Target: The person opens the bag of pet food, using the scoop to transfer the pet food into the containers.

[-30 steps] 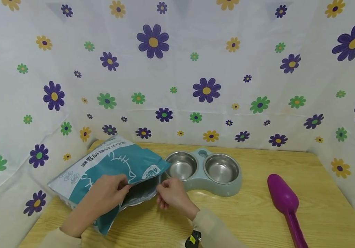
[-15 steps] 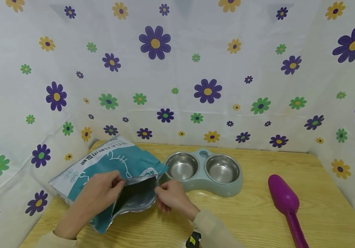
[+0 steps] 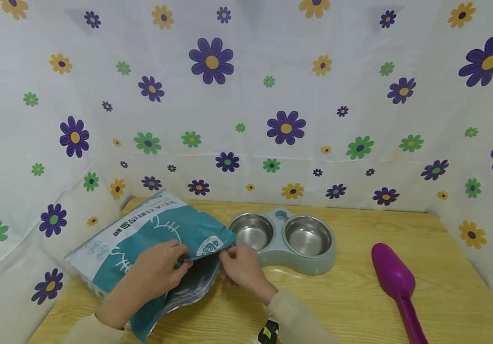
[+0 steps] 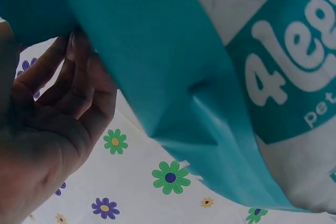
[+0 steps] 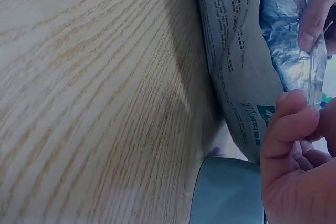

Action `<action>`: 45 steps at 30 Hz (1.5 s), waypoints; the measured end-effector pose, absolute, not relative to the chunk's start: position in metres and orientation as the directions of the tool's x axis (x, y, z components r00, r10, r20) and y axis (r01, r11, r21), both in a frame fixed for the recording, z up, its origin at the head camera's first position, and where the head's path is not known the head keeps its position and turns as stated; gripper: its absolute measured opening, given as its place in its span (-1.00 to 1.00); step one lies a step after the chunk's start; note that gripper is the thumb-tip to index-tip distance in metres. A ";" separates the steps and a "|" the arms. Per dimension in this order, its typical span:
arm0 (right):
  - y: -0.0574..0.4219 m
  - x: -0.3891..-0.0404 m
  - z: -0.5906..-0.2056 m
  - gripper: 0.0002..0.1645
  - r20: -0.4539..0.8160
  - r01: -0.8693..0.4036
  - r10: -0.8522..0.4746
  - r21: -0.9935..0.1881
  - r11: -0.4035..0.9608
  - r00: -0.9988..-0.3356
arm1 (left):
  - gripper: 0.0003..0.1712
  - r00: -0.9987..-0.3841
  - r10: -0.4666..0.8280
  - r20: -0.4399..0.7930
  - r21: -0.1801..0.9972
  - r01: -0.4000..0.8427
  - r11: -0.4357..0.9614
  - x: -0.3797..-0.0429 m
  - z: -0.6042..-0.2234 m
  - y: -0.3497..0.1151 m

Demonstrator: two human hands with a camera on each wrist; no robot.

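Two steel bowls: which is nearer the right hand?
The left bowl, its edge partly hidden by the bag in the head view; the right hand is just in front. The right bowl is farther off, toward the purple scoop.

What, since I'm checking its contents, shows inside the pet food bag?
Inside the pet food bag, only silvery lining shows; the upper teal panel hides anything deeper.

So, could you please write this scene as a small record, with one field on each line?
bag: teal and white, on the wood-grain table, mouth open, silvery lining visible
left hand: pinches upper edge of the mouth
right hand: pinches right corner of the mouth
double bowl: pale blue-green base, two metal bowls
scoop: magenta, right of the bowls, untouched
backdrop: white, flower-patterned
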State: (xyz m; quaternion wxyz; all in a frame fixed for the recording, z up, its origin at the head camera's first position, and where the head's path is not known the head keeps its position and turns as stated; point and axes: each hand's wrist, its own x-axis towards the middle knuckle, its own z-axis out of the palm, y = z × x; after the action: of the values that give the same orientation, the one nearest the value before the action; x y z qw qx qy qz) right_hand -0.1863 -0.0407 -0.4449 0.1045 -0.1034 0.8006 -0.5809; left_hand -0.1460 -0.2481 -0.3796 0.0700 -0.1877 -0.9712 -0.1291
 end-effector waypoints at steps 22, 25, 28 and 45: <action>-0.043 -0.190 -0.448 -0.47 0.109 -0.252 -0.309 -0.844 0.474 -0.945 | -0.89 -0.873 0.273 0.403 0.251 0.392 0.885 -0.148 -0.366 -0.272; -0.043 -0.195 -0.448 -0.46 0.225 -0.379 -0.327 -0.742 0.552 -0.918 | -0.88 -0.868 0.257 0.425 0.249 0.386 0.888 -0.149 -0.365 -0.275; -0.043 -0.199 -0.449 -0.44 0.322 -0.466 -0.336 -0.633 0.618 -0.885 | -0.89 -0.868 0.249 0.431 0.244 0.377 0.893 -0.150 -0.365 -0.277; -0.037 -0.198 -0.468 -0.47 0.355 -0.543 -0.415 -0.457 0.705 -0.838 | -0.84 -0.981 0.186 -0.054 0.277 0.165 0.947 -0.155 -0.371 -0.276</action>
State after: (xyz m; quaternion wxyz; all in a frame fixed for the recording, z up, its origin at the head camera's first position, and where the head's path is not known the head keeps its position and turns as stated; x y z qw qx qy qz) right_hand -0.1980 -0.0367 -0.4678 -0.1132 -0.2613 0.9163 -0.2814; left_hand -0.1549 -0.2765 -0.3712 -0.0395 -0.0889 -0.9858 -0.1371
